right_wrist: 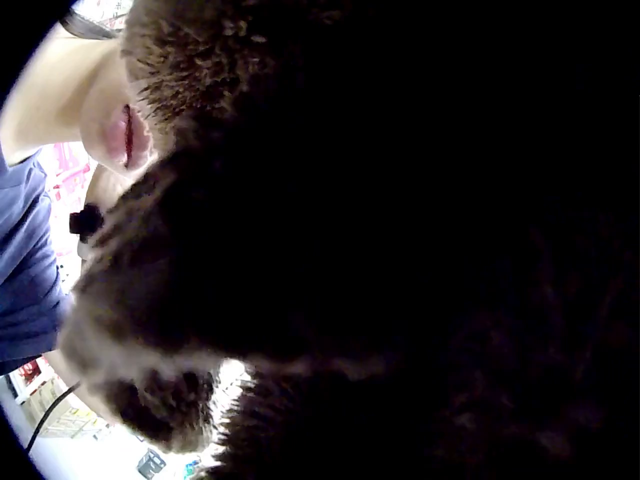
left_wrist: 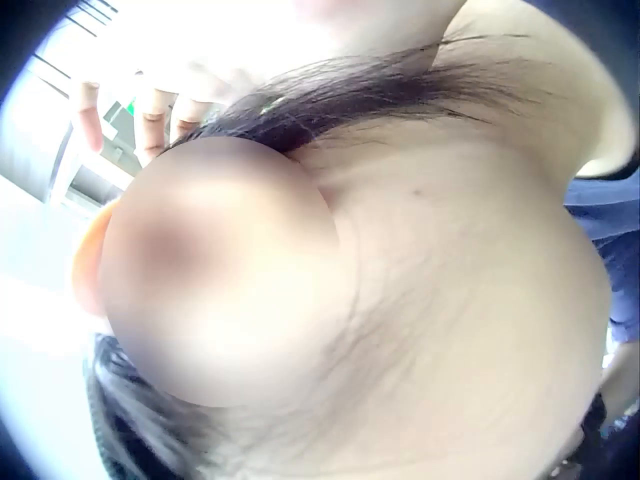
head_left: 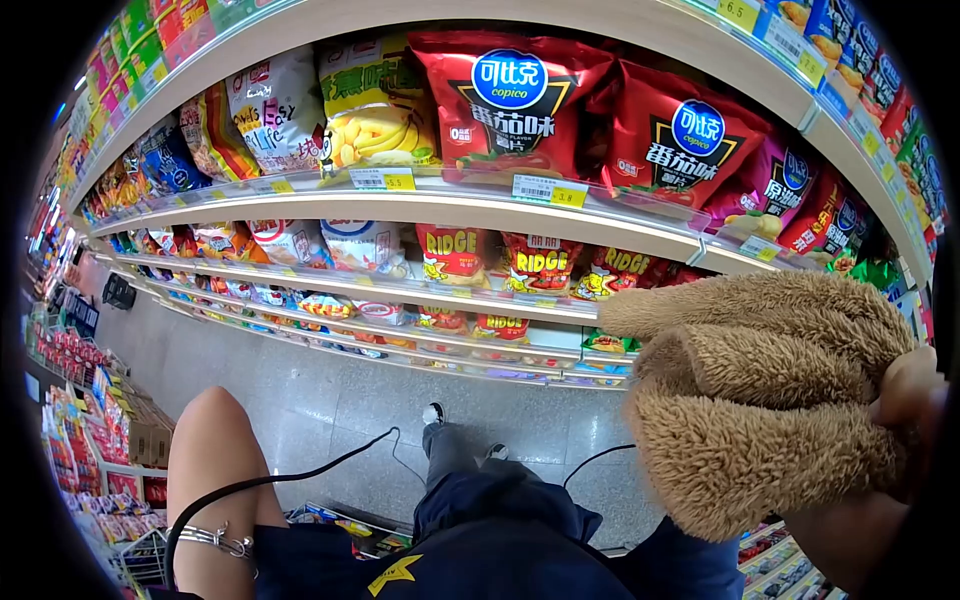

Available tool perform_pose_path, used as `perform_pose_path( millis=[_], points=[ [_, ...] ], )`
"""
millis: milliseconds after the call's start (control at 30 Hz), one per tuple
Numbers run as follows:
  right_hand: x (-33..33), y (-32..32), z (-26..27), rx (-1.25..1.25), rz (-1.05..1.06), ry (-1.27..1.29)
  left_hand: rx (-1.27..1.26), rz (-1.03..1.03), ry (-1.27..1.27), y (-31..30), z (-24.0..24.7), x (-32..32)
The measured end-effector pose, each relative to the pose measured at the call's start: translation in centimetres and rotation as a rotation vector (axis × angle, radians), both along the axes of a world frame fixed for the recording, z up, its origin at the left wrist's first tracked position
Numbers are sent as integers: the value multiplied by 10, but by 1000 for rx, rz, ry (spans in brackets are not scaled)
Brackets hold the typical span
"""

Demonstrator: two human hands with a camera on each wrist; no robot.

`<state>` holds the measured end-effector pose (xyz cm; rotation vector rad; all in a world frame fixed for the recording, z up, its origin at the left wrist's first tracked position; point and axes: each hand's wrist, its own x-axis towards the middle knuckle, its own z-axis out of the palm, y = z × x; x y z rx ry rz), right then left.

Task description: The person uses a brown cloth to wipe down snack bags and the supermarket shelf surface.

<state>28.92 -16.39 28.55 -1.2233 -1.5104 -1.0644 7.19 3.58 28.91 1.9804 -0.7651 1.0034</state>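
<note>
My right hand (head_left: 905, 395) grips a folded, fluffy brown cloth (head_left: 770, 400) at the right of the head view, beside the shelves. The thumb presses on its near end, while the other fingers are mostly hidden. Dark brown pile of the cloth (right_wrist: 130, 320) fills much of the right wrist view. My left arm (head_left: 215, 460), with silver bracelets, is bent at the elbow; its hand lies outside the head view. In the left wrist view, the left hand's (left_wrist: 150, 115) fingers extend loosely beside dark hair (left_wrist: 340, 110), close to the head.
Shelves hold red chip bags (head_left: 515, 110), yellow banana-print bags (head_left: 375, 120) and RIDGE bags (head_left: 450, 255). A price-tag rail (head_left: 550, 190) runs along the shelf edge. A black cable (head_left: 280, 475) hangs near the left arm. More stocked racks (head_left: 75, 400) stand at left beyond the grey floor (head_left: 310, 380).
</note>
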Motion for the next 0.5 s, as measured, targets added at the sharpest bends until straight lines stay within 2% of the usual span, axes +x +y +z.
perform_pose_path(
  millis=[500],
  points=[
    [-5,-14,7,42,-20,-33,66,0,2,-13,1,18]
  ],
)
